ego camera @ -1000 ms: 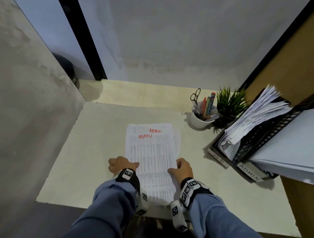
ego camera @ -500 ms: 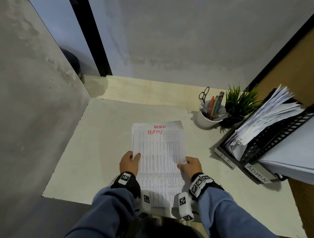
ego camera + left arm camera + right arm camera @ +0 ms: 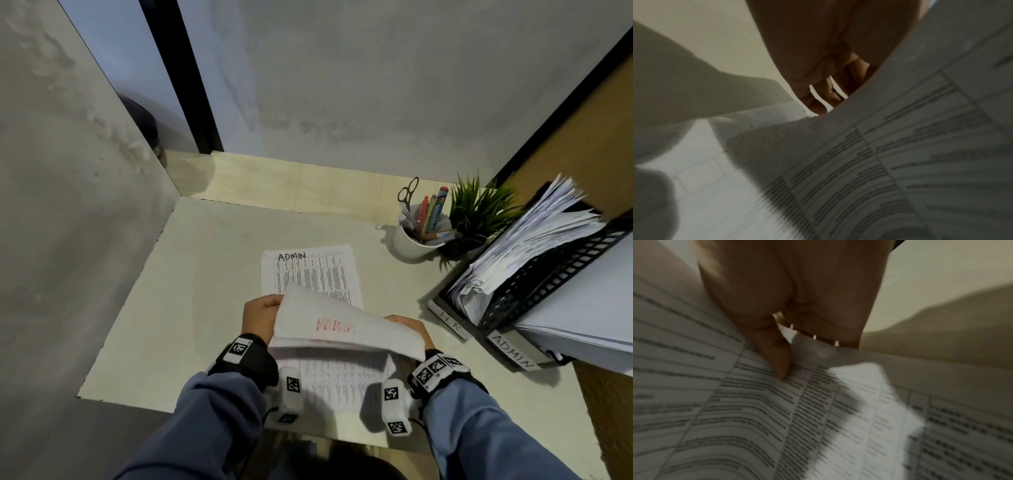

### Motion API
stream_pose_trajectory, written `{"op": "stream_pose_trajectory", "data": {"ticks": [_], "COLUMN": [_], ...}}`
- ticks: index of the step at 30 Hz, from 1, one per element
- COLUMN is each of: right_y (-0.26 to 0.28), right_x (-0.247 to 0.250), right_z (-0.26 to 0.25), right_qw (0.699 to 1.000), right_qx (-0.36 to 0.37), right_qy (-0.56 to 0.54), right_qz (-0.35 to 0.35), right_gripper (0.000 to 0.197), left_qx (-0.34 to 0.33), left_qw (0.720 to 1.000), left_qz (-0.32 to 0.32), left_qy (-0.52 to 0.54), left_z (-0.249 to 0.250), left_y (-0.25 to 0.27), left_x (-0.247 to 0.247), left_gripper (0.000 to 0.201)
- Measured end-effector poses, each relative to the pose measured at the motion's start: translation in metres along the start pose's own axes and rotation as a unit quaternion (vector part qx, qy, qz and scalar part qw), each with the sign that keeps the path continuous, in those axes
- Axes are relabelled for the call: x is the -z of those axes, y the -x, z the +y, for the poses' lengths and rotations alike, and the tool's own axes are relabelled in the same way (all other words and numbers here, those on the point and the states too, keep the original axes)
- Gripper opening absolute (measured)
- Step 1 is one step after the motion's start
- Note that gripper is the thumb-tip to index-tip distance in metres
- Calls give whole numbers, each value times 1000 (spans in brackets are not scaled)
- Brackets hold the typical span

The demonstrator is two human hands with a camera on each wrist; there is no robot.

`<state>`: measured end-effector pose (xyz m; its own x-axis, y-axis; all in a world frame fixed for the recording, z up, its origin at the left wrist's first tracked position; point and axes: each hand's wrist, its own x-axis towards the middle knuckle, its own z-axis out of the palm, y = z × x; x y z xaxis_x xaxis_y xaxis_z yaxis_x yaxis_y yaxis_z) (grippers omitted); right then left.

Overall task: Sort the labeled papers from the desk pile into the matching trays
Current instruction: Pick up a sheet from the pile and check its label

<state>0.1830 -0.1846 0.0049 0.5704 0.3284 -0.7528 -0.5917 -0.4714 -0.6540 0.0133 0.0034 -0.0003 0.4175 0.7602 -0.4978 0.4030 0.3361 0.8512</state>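
Both hands hold a lifted sheet (image 3: 342,329), curled back toward me, with red ADMIN writing showing through it. My left hand (image 3: 262,313) grips its left edge and my right hand (image 3: 409,327) grips its right edge. In the right wrist view my thumb (image 3: 778,356) presses on the printed side of the sheet (image 3: 756,410). In the left wrist view my fingers (image 3: 828,91) curl behind the sheet (image 3: 900,162). Beneath, the desk pile (image 3: 311,274) lies flat, its top page marked ADMIN in black. At the right stand stacked black trays, labelled HR (image 3: 450,320) and ADMIN (image 3: 512,351).
A white cup (image 3: 412,241) with scissors and pens and a small green plant (image 3: 479,212) stand at the back right beside the trays. The upper tray (image 3: 548,274) is crammed with papers. Grey walls close the desk at left and back.
The top sheet, flat on the pile before, has been lifted and curled toward me by both hands. A page marked ADMIN in black now shows beneath.
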Motion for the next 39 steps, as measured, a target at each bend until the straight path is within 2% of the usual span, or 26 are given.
{"op": "stream_pose_trajectory", "data": {"ticks": [2, 4, 6, 8, 10, 12, 15, 17, 21, 24, 26, 27, 28, 31, 34, 36, 39], "right_y": [2, 5, 9, 13, 17, 21, 22, 24, 33, 39, 39, 39, 38, 29, 19, 7, -44], "right_x": [2, -2, -6, -5, -6, -6, -10, -10, -12, -16, -19, -20, -20, -19, -17, -13, 1], "right_z": [2, 5, 3, -2, -4, -3, 0, 0, -5, -5, -3, -3, -2, 1, 4, 9, 34], "right_qw": [999, 999, 998, 997, 997, 997, 998, 998, 998, 998, 998, 999, 998, 998, 997, 996, 999], "right_qx": [34, 33, 33, 29, 35, 23, 5, 9, 29, 35, 32, 28, 27, 25, 10, 8, -18], "right_qy": [-18, -36, -56, -64, -74, -72, -51, -51, -53, -45, -34, -34, -33, -42, -68, -77, -49], "right_qz": [12, 10, 7, 10, 3, 0, 21, 29, 27, 29, 31, 32, 35, 47, 46, 41, -3], "right_gripper": [27, 23, 33, 34, 34, 37, 38, 39, 38, 38, 37, 37, 37, 36, 38, 52, 70], "left_qx": [-16, -18, -4, -1, 17, 75, 136, 151, 120, 68, 74, 78, 73, 46, 41, 30, 58], "left_qw": [1000, 1000, 1000, 999, 988, 978, 975, 974, 965, 937, 920, 919, 924, 983, 998, 999, 989], "left_qz": [-14, -24, -15, 41, 132, 176, 155, 136, 110, 107, 104, 101, 99, 51, 6, 3, -41], "left_qy": [3, 6, 4, -18, -73, -82, -79, -102, -204, -326, -370, -374, -362, -171, -42, 15, 127], "left_z": [-5, -11, -16, -18, -20, -21, -20, -22, -28, -30, -29, -30, -31, -26, -14, -7, 4], "left_y": [2, 1, -3, -9, -15, -19, -24, -26, -24, -22, -18, -17, -17, -12, -4, 3, 15], "left_x": [-4, -8, -11, -13, -12, -10, -11, -14, -20, -26, -28, -28, -28, -27, -21, -18, -16], "left_gripper": [24, 27, 34, 29, 19, 33, 55, 60, 41, 33, 28, 32, 34, 18, 11, 30, 57]}}
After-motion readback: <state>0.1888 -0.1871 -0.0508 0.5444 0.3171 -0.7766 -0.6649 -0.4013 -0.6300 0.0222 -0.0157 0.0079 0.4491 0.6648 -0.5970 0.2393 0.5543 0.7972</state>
